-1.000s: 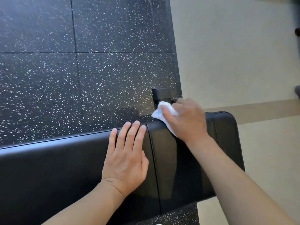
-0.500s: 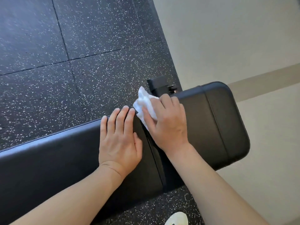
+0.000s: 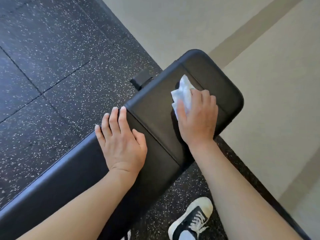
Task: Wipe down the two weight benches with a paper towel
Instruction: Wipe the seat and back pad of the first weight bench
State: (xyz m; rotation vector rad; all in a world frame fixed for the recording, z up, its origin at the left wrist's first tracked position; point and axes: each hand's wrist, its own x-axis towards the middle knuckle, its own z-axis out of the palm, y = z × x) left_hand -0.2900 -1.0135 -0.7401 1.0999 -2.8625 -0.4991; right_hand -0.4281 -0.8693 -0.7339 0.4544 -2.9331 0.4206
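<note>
A black padded weight bench (image 3: pixel 155 108) runs diagonally from the lower left to the upper right. My right hand (image 3: pixel 197 118) presses a crumpled white paper towel (image 3: pixel 183 94) onto the short end pad, thumb and fingers curled over the towel. My left hand (image 3: pixel 121 141) lies flat on the long pad beside the seam between the two pads, fingers straight and reaching the far edge.
Black speckled rubber floor tiles (image 3: pixel 60 58) lie beyond the bench, and a beige floor (image 3: pixel 268 118) to the right. A black frame foot (image 3: pixel 141 80) sticks out behind the bench. My black-and-white sneaker (image 3: pixel 190 220) stands on the rubber floor below the bench.
My right hand has slid the towel from the far edge near the seam out onto the middle of the end pad. The view has tilted; my left hand stays planted.
</note>
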